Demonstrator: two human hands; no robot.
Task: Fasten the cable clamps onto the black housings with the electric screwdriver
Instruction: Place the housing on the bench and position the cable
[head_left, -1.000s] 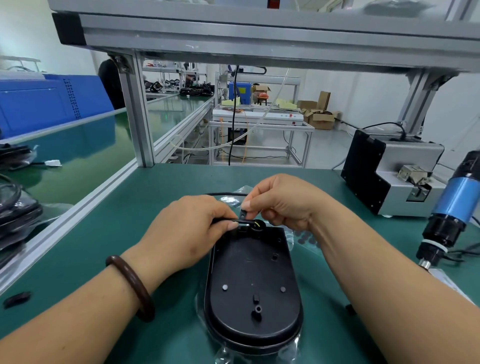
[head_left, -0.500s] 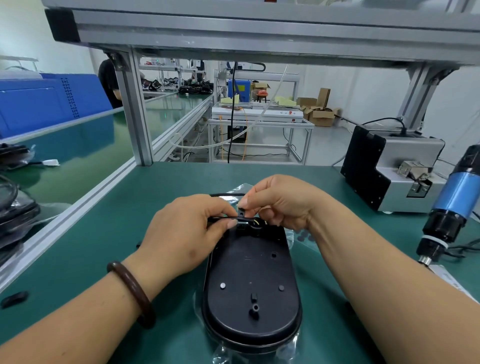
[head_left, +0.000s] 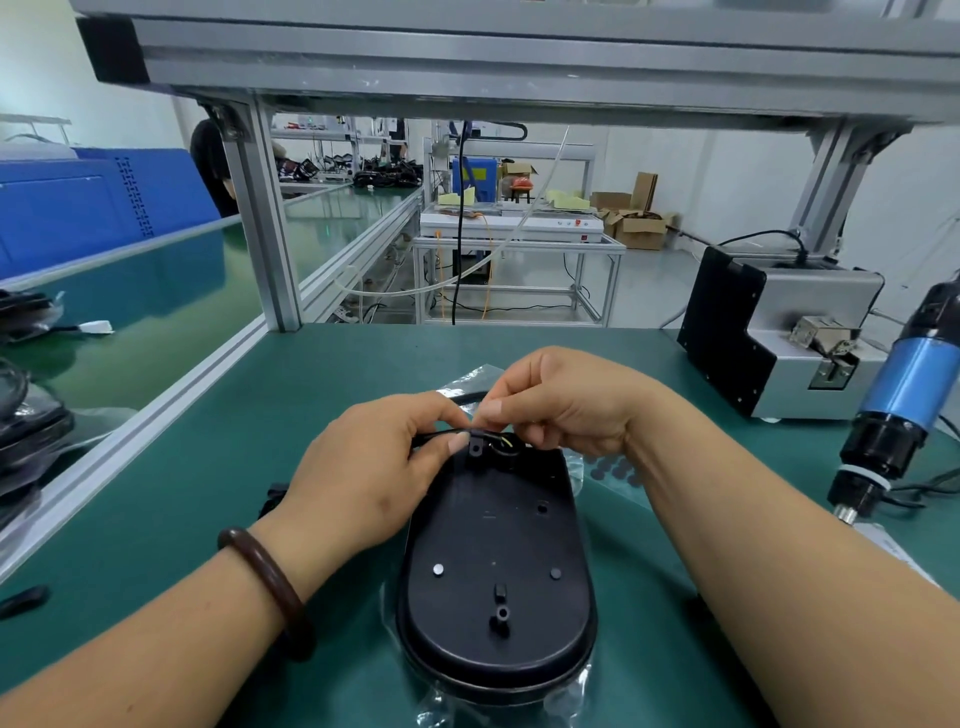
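- Black housing (head_left: 493, 566): moulded plastic, matt with a faint sheen.
- Cable clamp (head_left: 475, 448): matt black plastic.
- Cable (head_left: 436, 434): smooth black sheath.
- Bag (head_left: 467, 376) under the housing: clear film, glossy and crinkled.
- Bench mat (head_left: 208, 493): green, smooth, low sheen.
- Frame post (head_left: 270, 234): grooved aluminium profile, satin grey.
- Electric screwdriver (head_left: 909, 405): glossy blue barrel, black plastic collar.
- Screw feeder (head_left: 810, 332): silver metal casing, matt black side panel.
- Bracelet (head_left: 270, 587): dark brown, polished, wood-like.
- Cartons (head_left: 641, 228): matt brown cardboard.
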